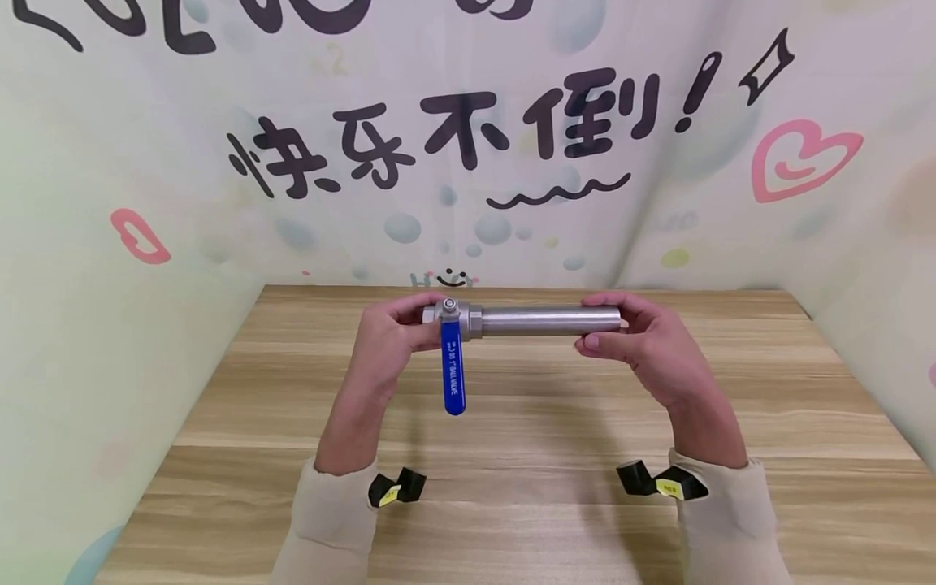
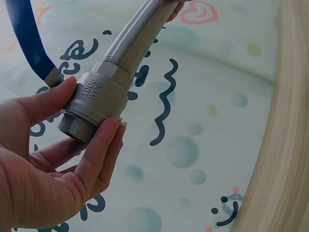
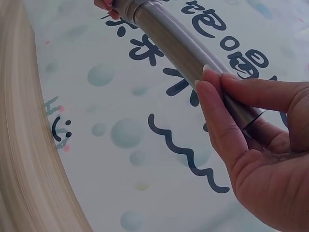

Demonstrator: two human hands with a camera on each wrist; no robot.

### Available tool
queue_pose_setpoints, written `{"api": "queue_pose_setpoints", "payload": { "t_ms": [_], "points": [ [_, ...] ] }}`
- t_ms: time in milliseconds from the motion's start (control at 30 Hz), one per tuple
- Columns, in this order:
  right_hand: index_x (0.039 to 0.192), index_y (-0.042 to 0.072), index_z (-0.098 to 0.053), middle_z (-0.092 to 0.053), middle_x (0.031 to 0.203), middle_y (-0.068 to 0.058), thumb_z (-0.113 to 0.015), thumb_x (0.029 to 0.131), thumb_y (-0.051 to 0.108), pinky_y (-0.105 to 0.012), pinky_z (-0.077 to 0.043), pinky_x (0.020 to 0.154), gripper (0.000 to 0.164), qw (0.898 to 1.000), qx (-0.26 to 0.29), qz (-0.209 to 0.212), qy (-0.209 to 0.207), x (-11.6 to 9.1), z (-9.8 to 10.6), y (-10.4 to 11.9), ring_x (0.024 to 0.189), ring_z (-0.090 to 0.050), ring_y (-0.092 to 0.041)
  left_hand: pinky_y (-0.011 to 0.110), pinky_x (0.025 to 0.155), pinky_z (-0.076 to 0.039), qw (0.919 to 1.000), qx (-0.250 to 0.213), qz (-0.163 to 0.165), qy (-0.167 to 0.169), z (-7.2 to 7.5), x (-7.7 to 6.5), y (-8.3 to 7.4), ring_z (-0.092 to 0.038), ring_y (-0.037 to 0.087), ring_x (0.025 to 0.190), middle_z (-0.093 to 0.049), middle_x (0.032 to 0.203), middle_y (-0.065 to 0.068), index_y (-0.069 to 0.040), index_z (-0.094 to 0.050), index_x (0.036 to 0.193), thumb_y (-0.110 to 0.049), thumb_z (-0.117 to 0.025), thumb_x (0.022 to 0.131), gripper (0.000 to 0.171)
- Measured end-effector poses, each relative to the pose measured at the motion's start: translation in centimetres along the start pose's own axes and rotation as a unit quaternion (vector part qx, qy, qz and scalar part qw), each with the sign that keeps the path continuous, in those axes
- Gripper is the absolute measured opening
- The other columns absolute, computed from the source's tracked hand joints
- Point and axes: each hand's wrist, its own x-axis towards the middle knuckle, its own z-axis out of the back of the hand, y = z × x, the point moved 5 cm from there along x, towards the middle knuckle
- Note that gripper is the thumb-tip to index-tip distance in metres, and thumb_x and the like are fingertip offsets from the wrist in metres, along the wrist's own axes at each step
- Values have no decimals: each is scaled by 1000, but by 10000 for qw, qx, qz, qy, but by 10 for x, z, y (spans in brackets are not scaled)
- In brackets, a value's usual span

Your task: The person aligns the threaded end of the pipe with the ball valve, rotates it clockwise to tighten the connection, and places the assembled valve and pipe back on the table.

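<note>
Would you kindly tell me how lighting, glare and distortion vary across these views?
Head: brightest, soft shadows on the table, glare along the pipe; left wrist: dimmer, valve fairly sharp; right wrist: also dim, table edge visibly curved.

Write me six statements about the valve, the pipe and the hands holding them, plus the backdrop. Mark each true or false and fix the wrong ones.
1. The left hand grips the ball valve. True.
2. The ball valve has a red handle. False: the handle is blue.
3. The right hand holds the pipe near the end away from the ball valve. True.
4. There is a gap between the pipe and the ball valve. False: the pipe's end meets the ball valve.
5. Raised lettering on the ball valve includes "1000". True.
6. The backdrop is plain black. False: the backdrop is pale, with dark writing.
</note>
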Motion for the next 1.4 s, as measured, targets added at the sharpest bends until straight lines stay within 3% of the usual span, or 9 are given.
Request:
{"api": "queue_pose_setpoints", "payload": {
  "t_ms": [567,1400],
  "points": [
    [118,1,-62,-60,105,-11,-69,85,-5,-34,-58,82,35,9997,-160,-186,2,1,3,1,81,-71,-20,34,74,-60,10000,-37,27,25,-1,2,-2,-61,23,84,-64,99,13,2,-70,112,5,-66,83,29],
    [107,4,-69,-66,93,-8,-67,90,3,-33,-59,79,17,9989,-1,-398,-234,1,2,-1,75,-71,-18,33,72,-60,10000,15,-78,20,0,-1,-4,-59,20,80,-64,97,11,3,-70,112,7,-65,83,29]
  ]
}}
